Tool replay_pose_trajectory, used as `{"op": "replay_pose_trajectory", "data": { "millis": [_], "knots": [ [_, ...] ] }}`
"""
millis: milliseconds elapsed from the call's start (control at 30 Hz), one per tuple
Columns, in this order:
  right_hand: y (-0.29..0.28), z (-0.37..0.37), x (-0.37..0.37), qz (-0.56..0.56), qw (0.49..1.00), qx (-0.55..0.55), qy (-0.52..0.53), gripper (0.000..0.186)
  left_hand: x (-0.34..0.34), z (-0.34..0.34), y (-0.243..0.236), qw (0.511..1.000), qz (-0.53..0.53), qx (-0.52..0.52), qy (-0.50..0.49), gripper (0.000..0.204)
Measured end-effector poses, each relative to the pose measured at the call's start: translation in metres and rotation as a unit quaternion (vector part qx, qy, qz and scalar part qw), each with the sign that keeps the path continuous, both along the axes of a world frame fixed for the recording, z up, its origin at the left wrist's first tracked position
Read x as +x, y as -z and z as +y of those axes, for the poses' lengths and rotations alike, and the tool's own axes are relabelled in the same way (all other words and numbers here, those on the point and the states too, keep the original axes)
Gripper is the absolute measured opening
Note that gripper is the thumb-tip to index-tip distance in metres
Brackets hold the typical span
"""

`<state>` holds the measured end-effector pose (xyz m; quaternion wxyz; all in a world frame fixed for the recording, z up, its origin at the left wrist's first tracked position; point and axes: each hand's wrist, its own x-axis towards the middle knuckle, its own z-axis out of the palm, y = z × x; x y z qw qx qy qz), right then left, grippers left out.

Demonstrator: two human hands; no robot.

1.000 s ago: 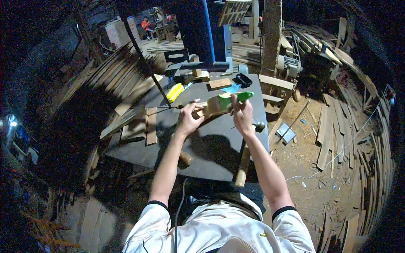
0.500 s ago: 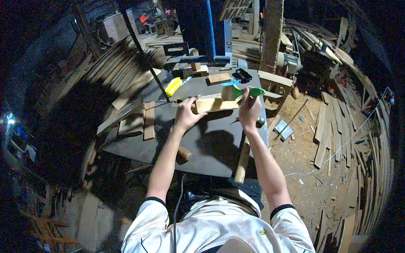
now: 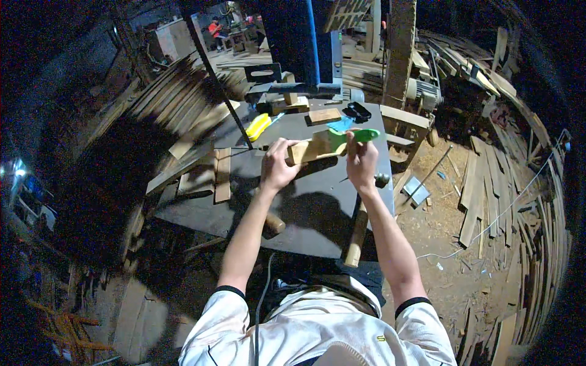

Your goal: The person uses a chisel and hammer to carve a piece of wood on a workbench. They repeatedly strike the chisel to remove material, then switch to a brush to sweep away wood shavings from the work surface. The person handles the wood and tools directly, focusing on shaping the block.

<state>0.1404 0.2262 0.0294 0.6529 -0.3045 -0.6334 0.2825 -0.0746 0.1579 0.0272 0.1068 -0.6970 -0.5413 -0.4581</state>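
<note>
Left hand (image 3: pixel 279 166), wooden block (image 3: pixel 303 154) in grip, extending rightward

Forearms (image 3: pixel 247 241) extended forward, hands (image 3: pixel 279 169) (image 3: pixel 362 166) apart, fingers (image 3: pixel 351 146) curled

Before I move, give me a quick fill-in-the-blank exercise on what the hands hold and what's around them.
1. The right hand holds a brush with a ____ handle.
2. The left hand grips a block made of ____.
3. On the table, beyond the left hand, lies a tool with a bright ____ handle.
4. The shirt's white sleeves end in ____ bands.

Missing words: green; wood; yellow; black.
</note>
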Motion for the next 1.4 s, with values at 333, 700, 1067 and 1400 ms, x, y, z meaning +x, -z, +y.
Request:
{"op": "replay_pose_trajectory", "data": {
  "millis": [333, 700, 1067, 1400],
  "knots": [
    [-0.012, -0.014, -0.003, 0.079, 0.992, -0.050, -0.079, 0.032, -0.004, 0.002, 0.005, 0.997, 0.047, 0.062, -0.008, 0.047],
    [0.003, 0.006, 0.004, 0.013, 0.999, -0.051, -0.005, 0.033, -0.008, 0.010, 0.014, 0.996, -0.031, -0.048, -0.074, 0.054],
    [-0.006, 0.004, 0.002, 0.043, 0.998, -0.023, -0.043, 0.033, -0.014, 0.012, 0.017, 0.997, -0.009, -0.010, -0.080, 0.045],
    [-0.001, -0.004, -0.002, 0.008, 0.997, -0.070, -0.013, 0.034, -0.003, 0.014, 0.013, 0.996, -0.080, 0.012, -0.041, 0.064]
  ]
}}
